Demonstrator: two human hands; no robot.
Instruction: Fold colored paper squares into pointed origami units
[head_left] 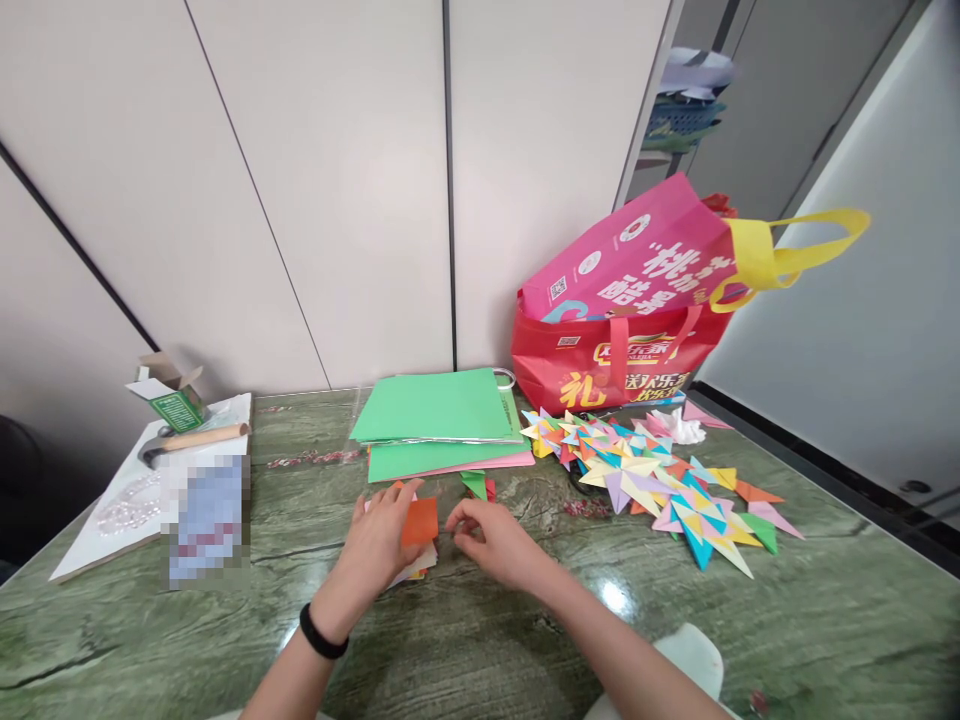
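My left hand [381,533], with a black band at the wrist, is closed over a small pile of coloured paper. An orange paper square [421,521] lies on top, between its thumb and forefinger. White and yellow paper edges [421,564] stick out underneath. Just right of the pile, my right hand [486,538] is curled, thumb and forefinger drawn together in a loose pinch. Nothing shows between those fingertips. Beyond my right hand lies a small green folded paper piece [474,483] with a red one [490,490] beside it.
Green paper sheets [435,405] lie stacked at the back. Many folded paper stars [637,470] are heaped right, before a red bag [600,360] and a pink bag [637,255]. At left, a white board [90,545] bears a hammer [199,436] and a green box [178,408].
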